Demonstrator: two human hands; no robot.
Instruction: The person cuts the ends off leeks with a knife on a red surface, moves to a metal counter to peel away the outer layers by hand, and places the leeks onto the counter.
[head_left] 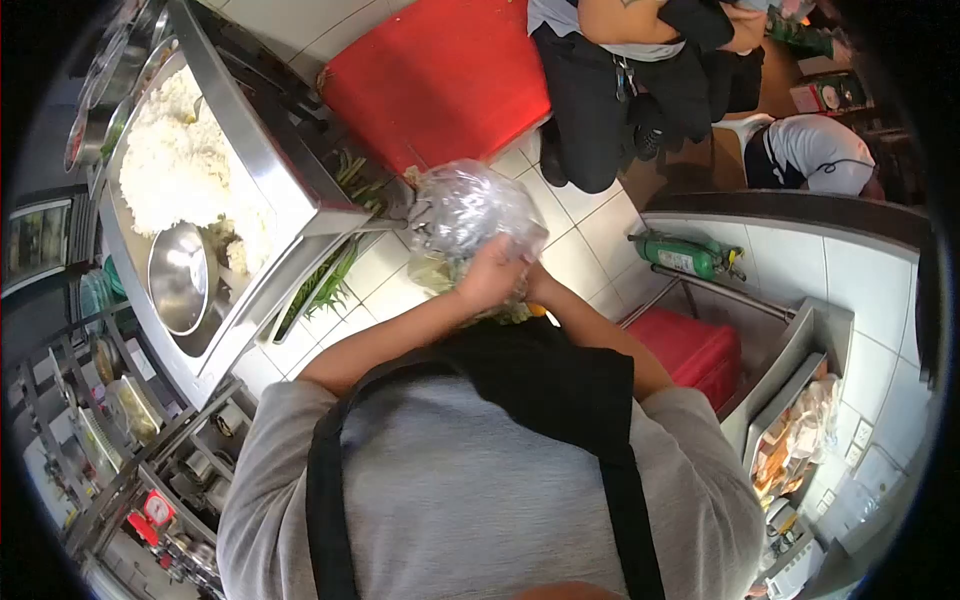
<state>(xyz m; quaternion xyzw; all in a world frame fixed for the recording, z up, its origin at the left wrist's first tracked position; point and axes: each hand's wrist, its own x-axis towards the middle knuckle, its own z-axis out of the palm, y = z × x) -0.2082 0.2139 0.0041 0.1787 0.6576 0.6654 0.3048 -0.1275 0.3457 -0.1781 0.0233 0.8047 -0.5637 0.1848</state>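
The bag (470, 210), a clear crumpled plastic one with pale and green contents showing through, is held out in front of the person's chest, above the tiled floor (580, 250). The left hand (490, 275) is closed around its lower part, fingers curled into the plastic. The right hand (530, 285) comes in from the other side and presses against the same bunch of plastic; most of it is hidden behind the left hand and the bag, so whether it grips or merely steadies cannot be told.

To the left of the bag stands a steel counter (270, 160), its corner almost level with the plastic, and on it a tray of white rice (180, 160) with a metal bowl (180, 275) resting in it. Green stalks (330, 275) lie in a trough under the counter edge, below and left of the bag. Beyond the bag is a red board (440, 75), and past that a person (600, 90) in dark trousers stands. To the right of the bag a green cylinder (685, 255) lies on a ledge, with a red box (695, 350) beneath.

The plastic looks thin and slack, gathered in only one spot: a loose hold could let the contents spill onto the floor. The nearby counter corner could snag or tear the bag if it swings left.
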